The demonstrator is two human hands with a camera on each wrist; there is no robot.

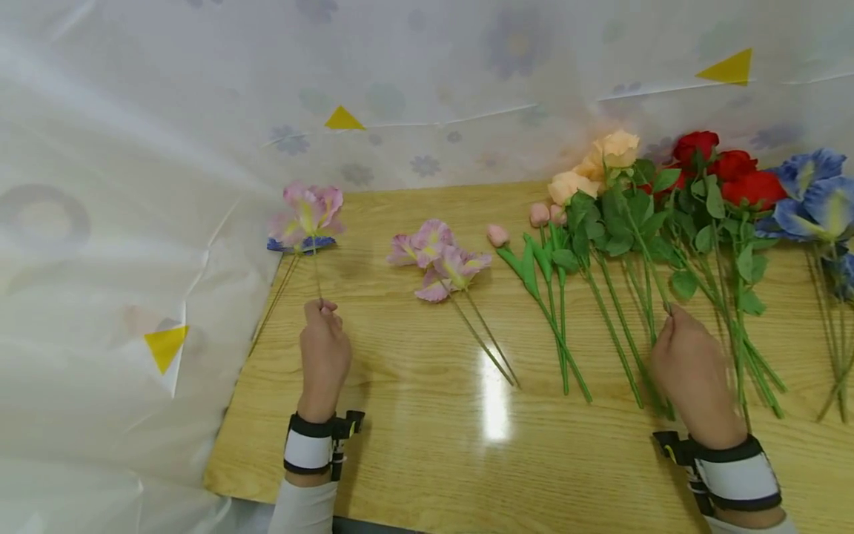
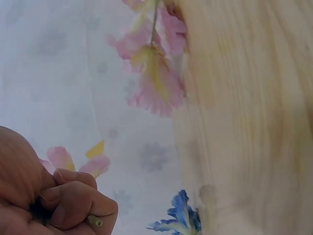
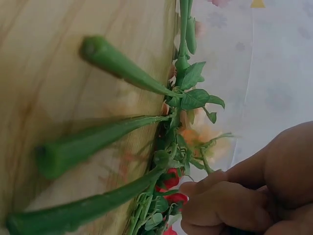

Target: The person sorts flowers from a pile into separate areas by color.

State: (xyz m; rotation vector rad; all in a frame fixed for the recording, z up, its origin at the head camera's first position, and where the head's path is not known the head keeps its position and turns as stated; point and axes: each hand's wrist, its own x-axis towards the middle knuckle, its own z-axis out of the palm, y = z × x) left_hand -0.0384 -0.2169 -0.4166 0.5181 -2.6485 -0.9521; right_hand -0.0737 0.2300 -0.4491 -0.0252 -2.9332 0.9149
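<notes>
The left hand (image 1: 325, 350) sits at lower left of the head view, knuckles up, its fingers (image 2: 73, 203) curled and pinching the thin stem of a pink flower (image 1: 308, 211). That flower stands upright above the hand, at the bench's left edge, its ruffled petals pink with a yellow streak down the middle. In the left wrist view the stem's cut end pokes out just below the curled fingers. A small blue flower (image 1: 298, 243) lies on the bench edge just behind the stem.

The right hand (image 1: 694, 374) lies at lower right of the head view, back up, fingers (image 3: 225, 203) closed round a green stem of the peach roses (image 1: 603, 167). Those roses lie with pale orange heads towards the upper right and leafy stems running down to the hand.

Between the hands, at centre frame, loose pink flowers (image 1: 439, 258) lie flat, thin stems slanting to the lower right. Beside them are pink buds (image 1: 539, 215) on thick green stems. Right of the peach roses lie red roses (image 1: 727, 169), then blue flowers (image 1: 814, 196) at the right edge. All rest on a glossy wooden bench (image 1: 414, 445). A white sheet (image 1: 120, 222) printed with faint flowers and yellow triangles hangs behind and to the left.
</notes>
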